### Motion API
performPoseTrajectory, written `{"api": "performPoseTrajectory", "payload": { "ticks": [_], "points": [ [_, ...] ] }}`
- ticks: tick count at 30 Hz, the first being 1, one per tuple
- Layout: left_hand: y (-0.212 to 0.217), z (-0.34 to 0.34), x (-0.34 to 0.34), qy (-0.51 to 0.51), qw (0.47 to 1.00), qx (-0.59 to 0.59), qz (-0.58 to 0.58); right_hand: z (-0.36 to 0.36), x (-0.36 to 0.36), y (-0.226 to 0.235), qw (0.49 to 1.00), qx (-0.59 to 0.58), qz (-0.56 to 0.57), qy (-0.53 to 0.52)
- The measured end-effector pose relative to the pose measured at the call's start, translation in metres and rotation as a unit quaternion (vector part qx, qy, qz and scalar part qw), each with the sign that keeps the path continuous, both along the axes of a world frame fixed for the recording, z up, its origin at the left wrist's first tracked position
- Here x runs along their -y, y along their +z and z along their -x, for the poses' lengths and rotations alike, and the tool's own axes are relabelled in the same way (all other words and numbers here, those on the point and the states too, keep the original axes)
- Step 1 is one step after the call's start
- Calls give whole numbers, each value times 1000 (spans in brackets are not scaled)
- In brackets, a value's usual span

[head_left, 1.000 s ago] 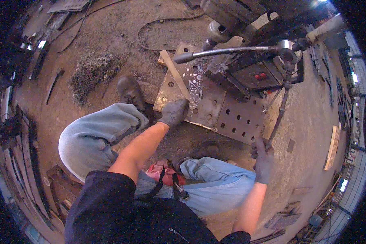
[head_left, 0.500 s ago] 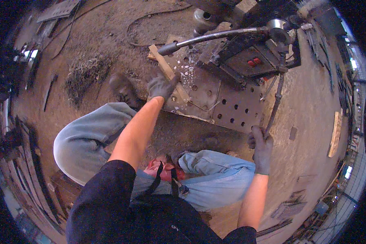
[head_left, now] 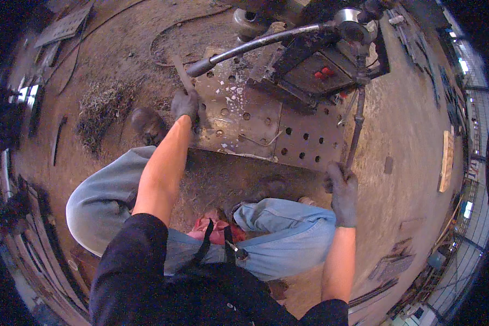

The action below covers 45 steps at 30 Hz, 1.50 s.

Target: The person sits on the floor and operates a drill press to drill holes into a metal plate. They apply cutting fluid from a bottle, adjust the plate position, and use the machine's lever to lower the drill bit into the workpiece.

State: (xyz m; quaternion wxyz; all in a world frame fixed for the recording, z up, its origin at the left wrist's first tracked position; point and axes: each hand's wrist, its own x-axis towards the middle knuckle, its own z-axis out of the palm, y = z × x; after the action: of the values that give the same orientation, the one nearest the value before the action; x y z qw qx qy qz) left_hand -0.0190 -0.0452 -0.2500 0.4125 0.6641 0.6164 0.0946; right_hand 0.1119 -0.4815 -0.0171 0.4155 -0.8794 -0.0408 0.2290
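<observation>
My gloved left hand is closed around a narrow flat strip, which stands up past my fingers at the plate's left edge. Whether it is wood or metal I cannot tell. In my gloved right hand is the lower end of a dark metal rod, hanging from the machine at upper right. A long curved lever with a dark grip reaches from the machine's round steel head towards the strip. Beneath lies a perforated metal plate with pale flakes and a thin bent wire on it.
The machine's dark box has red switches. A heap of shavings lies on the dirt floor at left, near my boot. A cable curls behind. At far right lies a wooden board; metal lengths lie at left.
My left hand has drawn the strip leftward, off the middle of the plate, and turned it steeper. My right hand keeps its hold on the rod. The whole view has shifted slightly.
</observation>
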Motion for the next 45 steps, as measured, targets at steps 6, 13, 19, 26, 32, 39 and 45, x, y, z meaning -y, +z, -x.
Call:
{"api": "performPoseTrajectory", "payload": {
  "ticks": [6, 13, 19, 26, 32, 39, 45],
  "points": [
    [24, 11, -26, -103, 991, 75, -41, 1, -11, 7, 999, -28, 17, 2],
    [32, 11, 17, -263, 954, -107, -95, -3, 13, -53, 997, 8, 61, 41],
    [39, -7, 33, -327, 932, -88, -126, 20, -57, -102, 987, 8, 124, 99],
    [46, -60, 19, -335, 922, -121, -153, 29, -69, -89, 980, 39, 188, 57],
    [-5, -21, -120, -84, 987, -117, -74, 29, -87, -70, 961, 32, 258, 99],
    [44, 19, 22, -193, 981, -30, 19, 26, -59, -115, 964, 185, 134, 138],
    [58, 11, 116, -410, 890, -8, -201, 21, -64, -126, 984, 120, 100, 85]
  ]
}}
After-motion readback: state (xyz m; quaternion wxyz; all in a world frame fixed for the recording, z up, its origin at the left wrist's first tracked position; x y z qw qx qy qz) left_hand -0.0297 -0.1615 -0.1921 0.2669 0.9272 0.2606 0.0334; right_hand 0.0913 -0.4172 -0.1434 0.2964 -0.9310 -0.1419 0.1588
